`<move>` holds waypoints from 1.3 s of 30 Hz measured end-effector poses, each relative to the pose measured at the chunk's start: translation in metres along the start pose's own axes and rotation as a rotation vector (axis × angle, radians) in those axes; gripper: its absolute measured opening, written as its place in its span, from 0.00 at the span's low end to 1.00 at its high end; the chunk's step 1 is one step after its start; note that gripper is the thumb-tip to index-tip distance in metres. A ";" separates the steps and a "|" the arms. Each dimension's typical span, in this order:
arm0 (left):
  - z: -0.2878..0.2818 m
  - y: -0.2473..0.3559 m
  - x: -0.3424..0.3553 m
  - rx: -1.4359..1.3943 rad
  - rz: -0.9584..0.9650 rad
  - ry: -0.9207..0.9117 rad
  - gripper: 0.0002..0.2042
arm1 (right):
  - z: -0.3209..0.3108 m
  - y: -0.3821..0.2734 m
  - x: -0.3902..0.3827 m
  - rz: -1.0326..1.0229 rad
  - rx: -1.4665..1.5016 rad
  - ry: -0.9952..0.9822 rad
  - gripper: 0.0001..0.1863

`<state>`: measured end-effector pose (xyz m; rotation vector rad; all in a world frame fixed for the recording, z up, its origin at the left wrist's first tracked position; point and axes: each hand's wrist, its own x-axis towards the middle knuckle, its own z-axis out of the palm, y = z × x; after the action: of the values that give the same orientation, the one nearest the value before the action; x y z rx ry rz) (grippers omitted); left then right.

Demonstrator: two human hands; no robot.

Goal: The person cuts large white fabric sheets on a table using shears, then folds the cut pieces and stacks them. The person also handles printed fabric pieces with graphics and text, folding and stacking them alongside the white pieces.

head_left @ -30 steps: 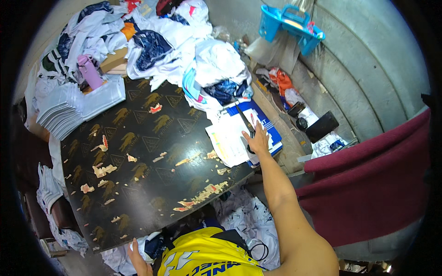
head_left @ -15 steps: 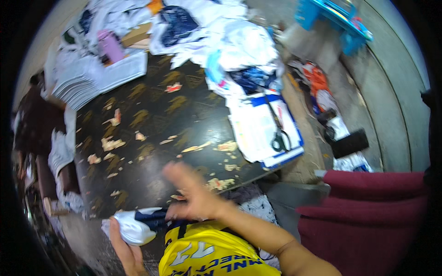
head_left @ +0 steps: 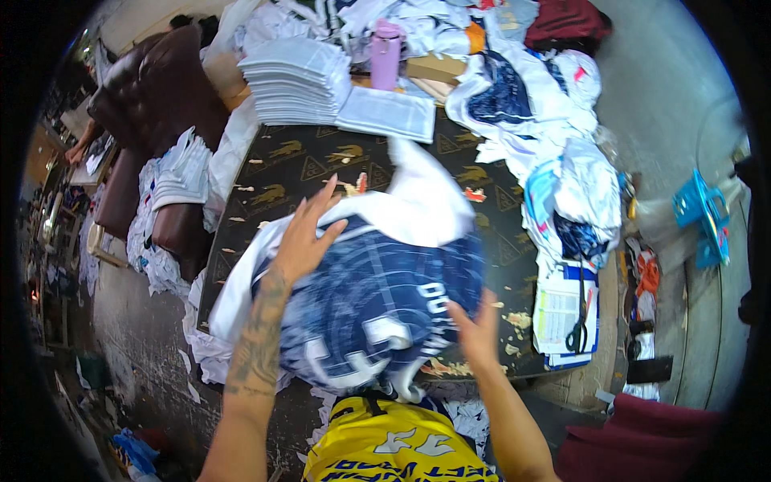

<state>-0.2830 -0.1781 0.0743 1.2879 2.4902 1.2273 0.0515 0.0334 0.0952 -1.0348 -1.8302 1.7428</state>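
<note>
A navy and white printed jersey (head_left: 361, 281) is spread loosely over the near half of the dark table (head_left: 277, 173), its far white part raised and blurred. On its upper left side rests my left hand (head_left: 305, 237), fingers spread and pointing away from me. My right hand (head_left: 479, 333) is at the jersey's right edge, with thumb and fingers apart. Neither hand is closed around the cloth. The jersey's near edge hangs close to the front of my yellow shirt (head_left: 393, 442).
At the far side stand a stack of folded white cloths (head_left: 293, 80), a purple bottle (head_left: 386, 56) and a cardboard box (head_left: 434, 68). White garments (head_left: 590, 181) pile up on the right, beside papers with black scissors (head_left: 575, 333). A brown leather chair (head_left: 161, 88) is at the left.
My view has swung left. The bundled white and navy cloth by my left hand now lies opened out across the table, and both hands have moved forward over it.
</note>
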 end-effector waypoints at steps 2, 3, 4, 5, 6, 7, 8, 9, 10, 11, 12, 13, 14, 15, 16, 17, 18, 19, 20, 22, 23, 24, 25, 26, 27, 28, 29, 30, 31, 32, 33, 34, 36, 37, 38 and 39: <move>0.018 -0.044 -0.060 0.333 -0.163 0.151 0.34 | -0.052 0.033 -0.021 0.130 -0.212 0.283 0.38; 0.029 -0.056 -0.095 0.800 -0.384 0.121 0.35 | -0.075 0.046 -0.036 0.221 -0.192 0.306 0.38; 0.034 -0.065 -0.122 0.737 -0.619 0.147 0.35 | -0.097 0.054 -0.052 0.342 -0.157 0.386 0.39; 0.032 -0.072 -0.144 0.800 -0.679 0.163 0.36 | -0.109 0.059 -0.066 0.195 -0.554 0.412 0.39; 0.032 -0.075 -0.157 0.831 -0.795 0.077 0.37 | -0.114 0.062 -0.077 0.122 -0.939 0.466 0.39; 0.021 -0.086 -0.159 0.773 -0.740 0.135 0.38 | -0.117 0.063 -0.075 0.095 -0.968 0.410 0.38; 0.014 -0.094 -0.154 0.689 -0.785 0.058 0.38 | -0.111 0.065 -0.072 -0.015 -0.996 0.332 0.36; 0.009 -0.104 -0.141 0.742 -0.676 0.123 0.38 | -0.103 0.066 -0.060 -0.153 -1.065 0.234 0.36; 0.000 -0.118 -0.126 0.698 -0.512 0.142 0.37 | -0.093 0.071 -0.042 -0.249 -1.169 0.129 0.36; -0.002 -0.132 -0.112 0.678 -0.340 0.129 0.37 | -0.084 0.077 -0.015 -0.206 -1.126 0.077 0.37; -0.003 -0.148 -0.098 0.701 -0.246 0.088 0.37 | -0.077 0.085 0.013 -0.217 -1.117 0.040 0.39; -0.006 -0.165 -0.086 0.692 -0.230 0.029 0.36 | -0.069 0.095 0.035 -0.106 -1.131 -0.015 0.40; -0.006 -0.180 -0.077 0.664 -0.249 0.026 0.38 | -0.062 0.104 0.058 -0.084 -1.135 -0.028 0.42; -0.009 -0.195 -0.069 0.712 -0.326 0.018 0.38 | -0.056 0.112 0.073 -0.001 -1.216 -0.038 0.43; -0.013 -0.208 -0.062 0.783 -0.354 -0.030 0.39 | -0.050 0.117 0.084 -0.057 -1.216 -0.009 0.43; -0.017 -0.219 -0.054 0.865 -0.423 -0.076 0.40 | -0.044 0.117 0.097 -0.107 -1.216 0.021 0.43; -0.023 -0.228 -0.049 0.864 -0.360 -0.024 0.39 | -0.037 0.116 0.101 -0.075 -1.259 0.032 0.43; -0.030 -0.233 -0.047 0.884 -0.369 0.007 0.39 | -0.029 0.113 0.100 -0.231 -1.101 0.079 0.44; -0.037 -0.238 -0.044 0.940 -0.353 0.013 0.39 | -0.020 0.109 0.095 -0.212 -1.158 0.069 0.44; -0.050 -0.243 -0.046 0.907 -0.492 -0.005 0.38 | 0.000 0.104 0.080 -0.253 -1.271 0.079 0.44; -0.053 -0.245 -0.047 0.887 -0.556 -0.027 0.36 | 0.009 0.105 0.073 -0.012 -1.261 0.055 0.45; -0.054 -0.250 -0.044 0.907 -0.530 -0.016 0.36 | 0.019 0.109 0.070 0.223 -1.269 0.019 0.45; -0.053 -0.256 -0.038 0.877 -0.415 0.041 0.36 | 0.023 0.113 0.079 0.051 -1.315 0.114 0.46; -0.051 -0.264 -0.026 0.889 -0.393 0.052 0.36 | 0.029 0.117 0.093 0.034 -1.410 0.145 0.47; -0.047 -0.276 -0.007 0.899 -0.305 0.104 0.36 | 0.026 0.120 0.123 -0.094 -1.370 0.168 0.48; -0.043 -0.289 0.021 0.890 -0.252 0.127 0.36 | 0.022 0.120 0.161 -0.155 -1.376 0.172 0.47; -0.037 -0.301 0.054 0.893 -0.288 0.135 0.36 | 0.022 0.116 0.206 -0.229 -1.385 0.179 0.46; -0.035 -0.314 0.095 0.920 -0.362 0.085 0.37 | 0.020 0.107 0.256 -0.206 -1.376 0.153 0.45; -0.032 -0.324 0.137 0.937 -0.409 0.020 0.39 | 0.021 0.094 0.306 -0.129 -1.413 0.131 0.45; -0.034 -0.330 0.181 0.915 -0.439 -0.060 0.41 | 0.018 0.074 0.351 -0.065 -1.403 0.075 0.46; -0.041 -0.329 0.204 0.947 -0.358 -0.118 0.37 | 0.015 0.050 0.388 -0.296 -1.324 0.112 0.45; -0.043 -0.323 0.225 0.898 -0.388 -0.075 0.34 | 0.010 0.026 0.409 -0.352 -1.282 0.149 0.45; -0.055 -0.296 0.201 1.063 -0.095 0.260 0.30 | -0.006 -0.011 0.393 -0.861 -1.143 0.248 0.43; -0.059 -0.276 0.162 0.725 0.230 0.428 0.28 | -0.016 -0.019 0.358 -1.001 -1.020 0.196 0.38; -0.060 -0.255 0.105 0.612 0.106 0.391 0.24 | -0.027 -0.016 0.300 -0.856 -1.000 0.199 0.33; -0.058 -0.234 0.039 0.598 -0.044 0.353 0.17 | -0.032 -0.006 0.237 -0.763 -1.077 0.279 0.24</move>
<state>-0.4833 -0.2619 -0.0365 1.1754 3.2911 0.7712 -0.0784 0.2312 0.0591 -0.6445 -2.4905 0.1095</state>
